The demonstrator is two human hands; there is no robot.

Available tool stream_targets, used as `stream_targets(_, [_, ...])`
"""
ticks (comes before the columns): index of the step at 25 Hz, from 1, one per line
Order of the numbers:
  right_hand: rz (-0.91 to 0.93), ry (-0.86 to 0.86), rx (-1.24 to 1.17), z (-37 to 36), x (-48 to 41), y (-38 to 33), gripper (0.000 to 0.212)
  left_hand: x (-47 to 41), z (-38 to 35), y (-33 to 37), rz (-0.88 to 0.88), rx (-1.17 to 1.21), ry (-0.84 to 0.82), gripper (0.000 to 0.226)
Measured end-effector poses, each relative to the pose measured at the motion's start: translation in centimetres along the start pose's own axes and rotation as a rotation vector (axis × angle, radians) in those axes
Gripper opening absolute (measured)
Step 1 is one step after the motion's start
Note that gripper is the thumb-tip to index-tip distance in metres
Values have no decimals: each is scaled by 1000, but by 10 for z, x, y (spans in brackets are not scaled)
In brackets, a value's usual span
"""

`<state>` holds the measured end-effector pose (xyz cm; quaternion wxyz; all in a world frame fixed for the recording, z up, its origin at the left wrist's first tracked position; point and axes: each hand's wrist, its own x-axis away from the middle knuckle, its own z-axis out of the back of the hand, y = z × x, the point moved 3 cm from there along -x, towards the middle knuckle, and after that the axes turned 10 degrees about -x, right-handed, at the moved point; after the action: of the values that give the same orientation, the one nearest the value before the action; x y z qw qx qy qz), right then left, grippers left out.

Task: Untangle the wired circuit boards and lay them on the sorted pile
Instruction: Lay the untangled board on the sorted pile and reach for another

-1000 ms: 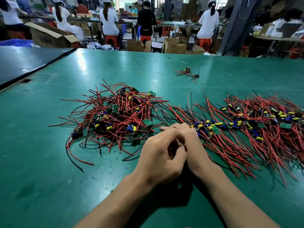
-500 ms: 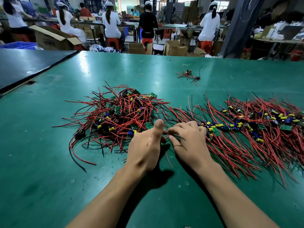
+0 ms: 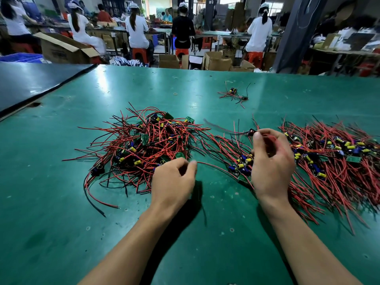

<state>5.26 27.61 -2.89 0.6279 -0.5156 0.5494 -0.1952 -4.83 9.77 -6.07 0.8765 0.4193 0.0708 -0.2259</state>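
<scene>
Bench [image 3: 61, 223]: green surface, cut off by the frame at left, right and near edges.

Tangled pile [image 3: 144, 145], left of centre: red and black leads cross in every direction. Small green boards and blue and yellow components show only in part beneath the leads, so a count of boards is not possible. Several leads trail loose onto the bench toward the near left.

Left hand [image 3: 172, 182]: at the near right edge of the tangled pile, fingers curled, thumb toward the forefinger. A red lead runs right from the thumb tip. The fingertips are hidden from view, so whether the hand grips that lead cannot be told.

Stray cluster [image 3: 233, 93], far centre: a few wired parts, well apart from both piles, too small to make out in detail.

Right hand [image 3: 271, 167]: raised between the piles, thumb and fingertips pinching one wired circuit board [image 3: 251, 132]. Only a dark end of it shows, and its leads trail left as a blur.

Sorted pile [image 3: 339, 161], right: boards lie in a rough row, leads fanned toward near and far. The right hand covers its left part and the frame cuts its right edge.
</scene>
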Motion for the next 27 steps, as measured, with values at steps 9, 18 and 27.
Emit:
stream_targets(9, [-357, -634, -283, -27, 17, -2, 10, 1, 7, 16, 36, 418, -11, 17])
stream_targets(18, [-353, -749, -142, -29, 24, 3, 5, 4, -8, 14, 158, 766, -409, 19])
stream_targets(27, [-604, -600, -222, -26, 22, 13, 6, 5, -11, 9, 114, 660, -445, 16])
